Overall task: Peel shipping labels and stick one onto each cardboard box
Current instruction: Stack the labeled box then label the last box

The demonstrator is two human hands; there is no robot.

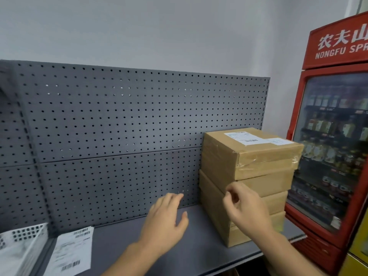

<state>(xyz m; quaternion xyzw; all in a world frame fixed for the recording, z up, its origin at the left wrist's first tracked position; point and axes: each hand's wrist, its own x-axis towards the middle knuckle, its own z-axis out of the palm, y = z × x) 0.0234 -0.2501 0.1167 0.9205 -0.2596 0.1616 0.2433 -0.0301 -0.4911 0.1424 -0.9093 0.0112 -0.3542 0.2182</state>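
Note:
A stack of brown cardboard boxes (247, 176) stands on the right end of the grey shelf (123, 242). The top box (258, 154) carries a white shipping label (246, 138) on its upper face. My left hand (167, 222) hovers over the shelf to the left of the stack, fingers straight and spread, holding nothing. In front of the stack's lower boxes is my right hand (245, 206), fingers loosely curled with nothing seen in them. A sheet of shipping labels (71, 253) lies flat at the shelf's front left.
A grey pegboard (119, 126) backs the shelf. A white perforated basket (18, 248) sits at the far left. A red drinks fridge (334, 136) stands right beside the shelf's right end.

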